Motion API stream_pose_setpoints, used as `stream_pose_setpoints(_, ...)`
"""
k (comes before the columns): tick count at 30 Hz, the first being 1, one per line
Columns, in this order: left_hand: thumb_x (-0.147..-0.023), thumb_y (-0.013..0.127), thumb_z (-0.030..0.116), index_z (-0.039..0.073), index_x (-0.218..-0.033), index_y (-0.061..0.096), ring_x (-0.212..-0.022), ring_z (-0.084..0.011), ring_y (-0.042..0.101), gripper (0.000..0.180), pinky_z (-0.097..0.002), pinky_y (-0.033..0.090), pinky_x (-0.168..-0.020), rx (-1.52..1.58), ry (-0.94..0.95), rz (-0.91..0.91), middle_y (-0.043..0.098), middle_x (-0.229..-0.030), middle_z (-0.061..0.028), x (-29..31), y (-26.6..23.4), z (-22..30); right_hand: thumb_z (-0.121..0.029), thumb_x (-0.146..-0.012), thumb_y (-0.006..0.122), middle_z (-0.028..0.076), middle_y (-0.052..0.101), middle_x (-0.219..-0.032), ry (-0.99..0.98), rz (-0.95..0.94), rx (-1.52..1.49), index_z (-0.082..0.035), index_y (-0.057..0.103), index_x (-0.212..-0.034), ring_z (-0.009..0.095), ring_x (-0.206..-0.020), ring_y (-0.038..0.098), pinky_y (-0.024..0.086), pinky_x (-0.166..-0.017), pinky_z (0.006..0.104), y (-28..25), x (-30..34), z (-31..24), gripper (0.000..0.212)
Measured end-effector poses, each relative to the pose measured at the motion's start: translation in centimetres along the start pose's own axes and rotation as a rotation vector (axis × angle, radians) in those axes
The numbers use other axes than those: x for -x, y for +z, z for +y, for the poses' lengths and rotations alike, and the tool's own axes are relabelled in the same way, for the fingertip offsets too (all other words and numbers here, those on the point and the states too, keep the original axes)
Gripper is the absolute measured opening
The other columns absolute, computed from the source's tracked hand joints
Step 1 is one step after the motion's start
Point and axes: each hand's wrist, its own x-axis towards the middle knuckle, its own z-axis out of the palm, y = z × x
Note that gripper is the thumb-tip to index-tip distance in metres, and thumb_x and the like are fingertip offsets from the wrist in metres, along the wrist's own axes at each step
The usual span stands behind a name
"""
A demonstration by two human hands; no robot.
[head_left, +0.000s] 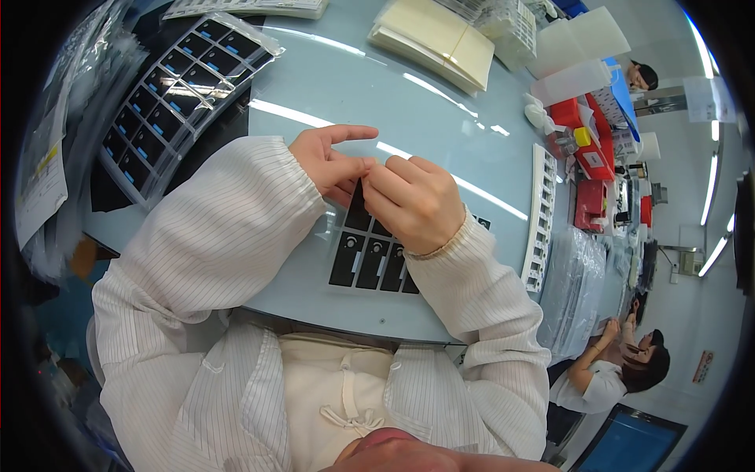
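Black pieces (pixel 371 270) at 6 o'clock being partly covered by right hand (pixel 421 200); front row seemingly done, round bits (pixel 375 246) showing; back row perhaps left. Right fingertips being pinched together against left hand (pixel 325 160), its index being held apart; gripped item cannot be told.

On the table (pixel 314 82), the front tray (pixel 359 271) lies between left tray (pixel 174 111) and right strip (pixel 539 220), sheets (pixel 432 39) behind.

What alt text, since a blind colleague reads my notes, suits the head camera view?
A bare left hand, partly open, and a bare, curled right hand meet over flat black rectangular pieces in rows on a glossy blue-grey tabletop. A clear plastic tray of blue-marked black pieces lies left; a long white slotted strip lies right.
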Motion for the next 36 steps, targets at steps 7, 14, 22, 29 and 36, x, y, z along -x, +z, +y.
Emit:
stream_pose_setpoints(7,-0.096,0.052,0.004,0.010,-0.141,0.049,-0.065,-0.0086,0.063,0.045,-0.0244,0.055,-0.064,-0.202,0.187,0.023,0.064,-0.068,-0.0014,0.6,0.5,-0.3,-0.001,-0.061,0.072,0.004,0.047,-0.069,0.018,0.003,-0.217,-0.001,0.059,-0.072,0.019,-0.058,0.050,0.043,-0.050,0.0321,0.3,1.1,0.5,0.017)
stream_pose_setpoints(14,-0.095,0.052,0.002,0.011,-0.138,0.053,-0.054,-0.0056,0.053,0.044,-0.0224,0.047,-0.056,-0.291,0.233,0.128,0.058,-0.058,0.0018,0.3,1.0,-0.2,0.008,-0.053,0.071,0.008,0.055,-0.075,0.078,0.090,-0.422,0.001,0.062,-0.076,0.023,-0.061,0.055,0.043,-0.052,0.0330,0.8,2.7,0.5,0.026)
stream_pose_setpoints(22,-0.094,0.056,0.004,0.011,-0.134,0.056,-0.053,-0.0109,0.052,0.041,-0.0270,0.047,-0.058,-0.653,0.535,0.329,0.061,-0.060,-0.0035,-1.5,-0.2,-0.4,0.007,-0.058,0.070,0.010,0.061,-0.082,0.197,0.095,-0.322,0.000,0.060,-0.077,0.025,-0.065,0.059,0.048,-0.055,0.0329,2.9,3.2,0.6,0.023)
stream_pose_setpoints(29,-0.090,0.065,0.011,0.012,-0.125,0.062,-0.097,-0.0224,0.061,0.035,-0.0335,0.051,-0.085,-1.003,0.682,0.370,0.066,-0.100,-0.0076,-2.2,-2.5,-0.9,0.005,-0.064,0.073,0.010,0.062,-0.093,0.437,0.230,-0.236,-0.004,0.063,-0.085,0.024,-0.068,0.062,0.052,-0.060,0.0331,4.0,2.1,-0.2,0.024)
stream_pose_setpoints(36,-0.085,0.068,0.006,0.008,-0.128,0.059,-0.104,-0.0267,0.060,0.044,-0.0363,0.050,-0.090,-0.811,0.602,0.315,0.065,-0.110,-0.0109,-1.3,-2.4,0.2,0.000,-0.070,0.073,0.007,0.062,-0.092,0.309,0.172,-0.106,-0.007,0.068,-0.090,0.021,-0.066,0.062,0.051,-0.057,0.0319,4.8,2.8,0.5,0.022)
